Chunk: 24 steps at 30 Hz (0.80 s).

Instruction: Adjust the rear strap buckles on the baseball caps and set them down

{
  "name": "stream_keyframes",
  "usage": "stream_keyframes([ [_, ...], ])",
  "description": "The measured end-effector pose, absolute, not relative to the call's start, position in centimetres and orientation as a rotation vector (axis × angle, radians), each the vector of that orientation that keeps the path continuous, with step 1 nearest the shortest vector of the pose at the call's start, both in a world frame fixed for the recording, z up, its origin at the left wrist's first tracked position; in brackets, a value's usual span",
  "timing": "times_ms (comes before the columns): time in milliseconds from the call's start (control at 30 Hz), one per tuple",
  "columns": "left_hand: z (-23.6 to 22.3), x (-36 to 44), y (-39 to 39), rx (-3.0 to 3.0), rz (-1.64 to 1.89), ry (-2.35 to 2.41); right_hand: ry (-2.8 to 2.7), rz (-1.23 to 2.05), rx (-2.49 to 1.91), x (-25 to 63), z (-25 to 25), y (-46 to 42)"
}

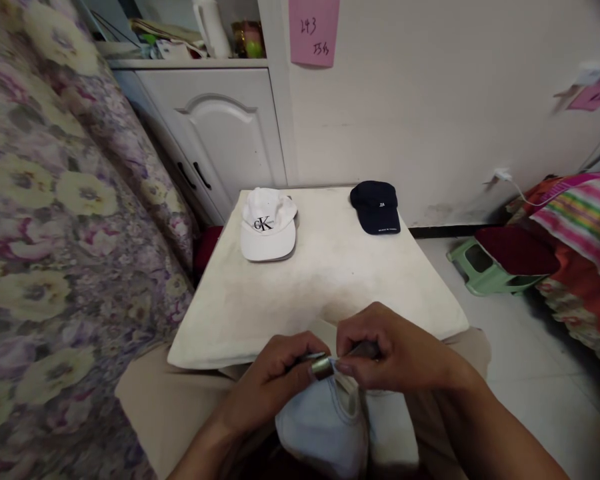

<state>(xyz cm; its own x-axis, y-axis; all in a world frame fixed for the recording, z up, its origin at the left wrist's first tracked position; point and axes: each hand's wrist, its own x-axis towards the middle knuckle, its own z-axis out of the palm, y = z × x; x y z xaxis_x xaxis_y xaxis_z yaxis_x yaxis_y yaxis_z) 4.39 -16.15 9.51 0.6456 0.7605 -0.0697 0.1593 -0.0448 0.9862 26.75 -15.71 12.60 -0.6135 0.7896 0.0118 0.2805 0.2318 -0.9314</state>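
Observation:
A pale blue cap [320, 423] lies back-side up over my lap, its rear opening toward the table. My left hand [285, 370] is closed, with thumb and fingers pinching the strap at a shiny metal buckle [323, 367]. Just right of the buckle, my right hand [380, 350] is closed in a pinch on the strap; the strap's end is mostly hidden by the fingers. On the table ahead sit a white cap [269, 227] with black letters, at the left, and a dark navy cap [377, 208], at the far right.
A cream-covered table [330, 280] stands before my knees, against the wall. Floral curtain [55, 233] hangs at the left, beside a white cabinet [220, 127]. A green stool [480, 267] with a dark red top and a striped cloth [585, 213] are at the right.

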Motion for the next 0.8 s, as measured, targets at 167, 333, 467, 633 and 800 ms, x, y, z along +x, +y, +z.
stream_keyframes([
  [167,9.3,4.4,-16.2,1.557,0.572,0.793,-2.000,1.525,-0.942,27.2,12.5,-15.1],
  [333,9.4,4.5,-16.2,1.550,0.550,0.805,-1.919,1.612,-0.884,27.3,11.7,-14.8],
  [467,9.4,4.6,-16.2,1.551,0.540,0.806,-1.855,1.669,-0.874,27.5,10.9,-14.8],
  [633,9.2,4.8,-16.3,1.522,0.513,0.811,-1.835,1.803,-0.768,27.8,10.4,-14.5],
  [800,9.3,4.9,-16.3,1.544,0.516,0.794,-1.732,1.826,-0.759,27.5,9.8,-14.5],
])
